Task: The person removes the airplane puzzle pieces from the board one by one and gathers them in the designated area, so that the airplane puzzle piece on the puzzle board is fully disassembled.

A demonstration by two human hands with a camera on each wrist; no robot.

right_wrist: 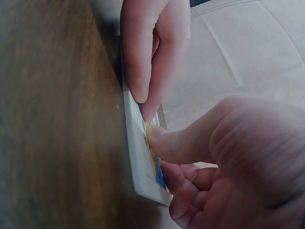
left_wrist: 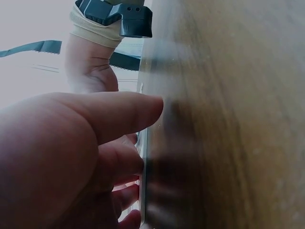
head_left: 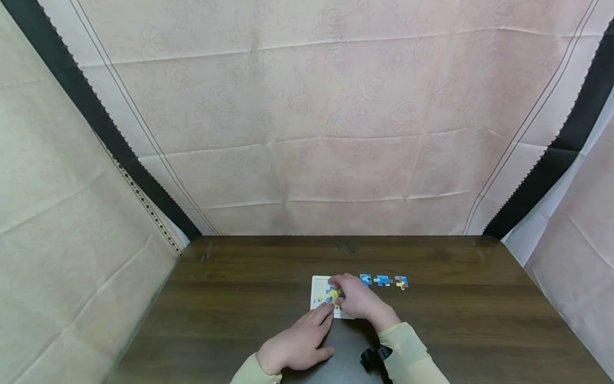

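A white-bordered puzzle board (head_left: 315, 290) lies flat on the table, with yellow and blue puzzle pieces on it. My left hand (head_left: 302, 340) reaches in from the left with fingers straight, its fingertips resting on the board's near part. From the right, my right hand (head_left: 360, 300) bends over the board, thumb and curled fingers around a yellow puzzle piece (head_left: 333, 293). In the right wrist view the thumb (right_wrist: 164, 143) presses at the yellow edge, next to the left fingertips. The fingers hide much of the board's right half.
Three loose puzzle pieces, a blue one (head_left: 365, 279), another blue one (head_left: 382, 280) and a multicoloured one (head_left: 401, 281), sit in a row right of the board. A dark grey area (head_left: 336, 352) lies in front of the board on the wooden table (head_left: 230, 298). Pale cloth (head_left: 307, 106) hangs around it.
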